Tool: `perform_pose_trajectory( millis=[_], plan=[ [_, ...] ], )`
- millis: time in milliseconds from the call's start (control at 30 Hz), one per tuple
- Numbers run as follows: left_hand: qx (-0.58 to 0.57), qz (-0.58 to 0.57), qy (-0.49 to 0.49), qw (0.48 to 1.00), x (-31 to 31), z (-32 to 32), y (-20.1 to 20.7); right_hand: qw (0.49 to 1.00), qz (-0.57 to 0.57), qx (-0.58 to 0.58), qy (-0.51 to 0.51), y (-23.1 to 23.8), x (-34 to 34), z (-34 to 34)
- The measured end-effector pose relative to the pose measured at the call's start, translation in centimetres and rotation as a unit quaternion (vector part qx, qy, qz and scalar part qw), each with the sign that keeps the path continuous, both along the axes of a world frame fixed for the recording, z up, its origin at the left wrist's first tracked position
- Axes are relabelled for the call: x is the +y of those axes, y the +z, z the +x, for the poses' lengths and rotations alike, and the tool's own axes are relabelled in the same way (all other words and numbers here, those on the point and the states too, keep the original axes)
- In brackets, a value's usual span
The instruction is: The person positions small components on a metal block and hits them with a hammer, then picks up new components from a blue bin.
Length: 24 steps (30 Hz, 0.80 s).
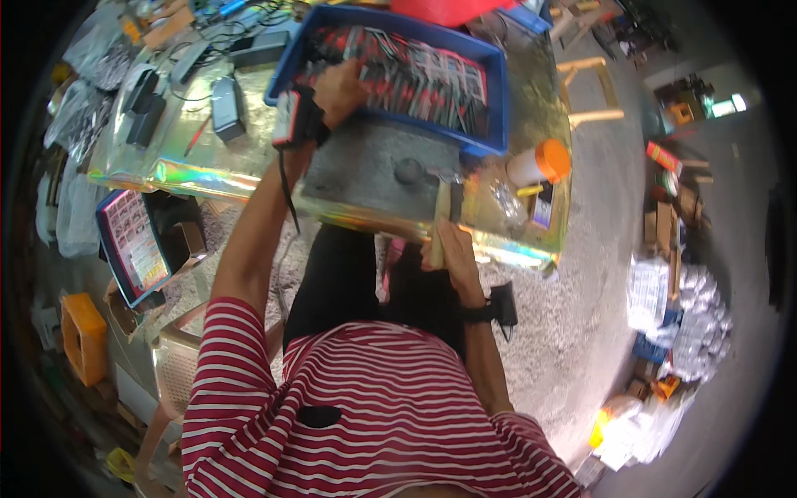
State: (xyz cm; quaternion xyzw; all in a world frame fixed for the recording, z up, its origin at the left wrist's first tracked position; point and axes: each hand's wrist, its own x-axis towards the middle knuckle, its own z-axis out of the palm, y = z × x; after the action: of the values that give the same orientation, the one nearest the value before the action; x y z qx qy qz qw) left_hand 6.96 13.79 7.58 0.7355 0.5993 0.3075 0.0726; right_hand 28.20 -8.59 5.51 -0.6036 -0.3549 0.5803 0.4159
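My left hand (339, 93) reaches over the near rim of a blue plastic crate (501, 100), at its left part. The crate holds rows of many slim red-and-grey pieces (415, 95), too small to name. The fingertips are blurred among these pieces, so whether they grip one does not show. My right hand (453, 249) is closed round the pale wooden handle of a hammer (443, 207) at the table's near edge. The hammer's small metal head points away from me, over a dark grey slab (357, 166). On the slab lies a round dark lump (408, 171).
An orange-lidded jar (540, 163) and a small box (542, 206) stand right of the slab. Grey metal blocks (227, 108), cables and a thin red tool (197, 135) lie on the left. A plastic chair (178, 365) is at my left; cartons and wrapped bundles (697, 324) line the right floor.
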Motion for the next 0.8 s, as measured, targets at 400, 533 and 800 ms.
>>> perform_pose_trajectory(
  millis=[400, 533, 800],
  plan=[
    [0.123, -0.045, 0.007, 0.991, 4.0, -2.1, -3.7, 0.969, 0.092, -0.200, -0.113, -1.7, 3.2, 7.8],
    [0.095, -0.054, -0.006, 0.994, 3.8, -1.9, -3.5, 0.883, 0.215, -0.393, -0.137, -4.1, 5.2, 9.2],
    [0.097, -0.060, 0.019, 0.993, 3.3, -2.8, -3.9, 0.843, 0.249, -0.459, -0.128, -5.7, 7.8, 9.9]
  ],
)
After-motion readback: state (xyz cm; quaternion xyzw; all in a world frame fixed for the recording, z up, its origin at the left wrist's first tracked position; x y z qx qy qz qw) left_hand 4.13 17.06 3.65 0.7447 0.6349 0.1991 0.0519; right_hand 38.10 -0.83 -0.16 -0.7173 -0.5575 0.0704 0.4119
